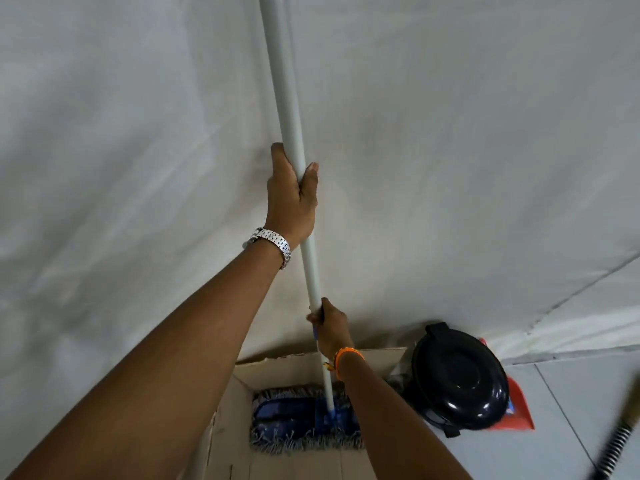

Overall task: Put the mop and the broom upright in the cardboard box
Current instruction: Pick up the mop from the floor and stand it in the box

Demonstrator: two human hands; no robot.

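Observation:
A mop with a long pale grey handle (284, 81) stands nearly upright against a white wall. Its blue fringed head (298, 419) lies flat on the floor of an open cardboard box (239, 407) at the wall's foot. My left hand (292, 195), with a metal watch at the wrist, grips the handle high up. My right hand (330, 329), with an orange wristband, grips the handle lower down, just above the box. At the lower right edge a blurred striped pole (620, 434) leans in, perhaps the broom; I cannot tell.
A shiny black round bin (457, 375) with a domed lid sits right of the box. A red dustpan (519, 407) pokes out behind it. The white wall (450, 150) fills most of the view. Pale floor tiles (571, 393) lie at the lower right.

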